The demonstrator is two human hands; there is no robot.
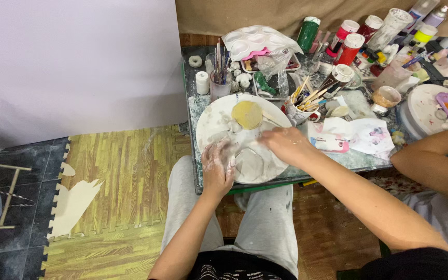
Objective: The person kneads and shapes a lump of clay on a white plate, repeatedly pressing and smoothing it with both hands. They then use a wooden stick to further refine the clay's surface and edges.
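Clay [249, 165], a flat grey slab, lies at the 6 o'clock edge of a round white board [211, 122] on the cluttered bench [195, 106], right at the bench's near rim above the person's knees. The left hand [218, 168], coated in pale slip, rests at the slab's 9 o'clock side with fingers loosely spread and flat on the board, touching the clay's edge. The right hand [285, 144] sits at the slab's 1 o'clock, fingers curled downward onto the board; whether it pinches anything cannot be told from this angle. The slab thus lies between the two hands, just below the right and beside the left.

A yellow sponge [247, 114] rests at the board's 12 o'clock. Beyond it, at 1 o'clock, a cup of wooden tools [301, 106] stands just beside the right wrist, and a jar of brushes [219, 83] stands at 11 o'clock. Paint bottles [349, 47] crowd the far right of the bench, near a white palette [257, 42].

The board overhangs the bench's near edge, so a hard downward press at 6 o'clock could, by this view, tip it toward the lap. A sweep of the right forearm could also knock the tool cup. Another person's arm [431, 153] reaches in at 3 o'clock.
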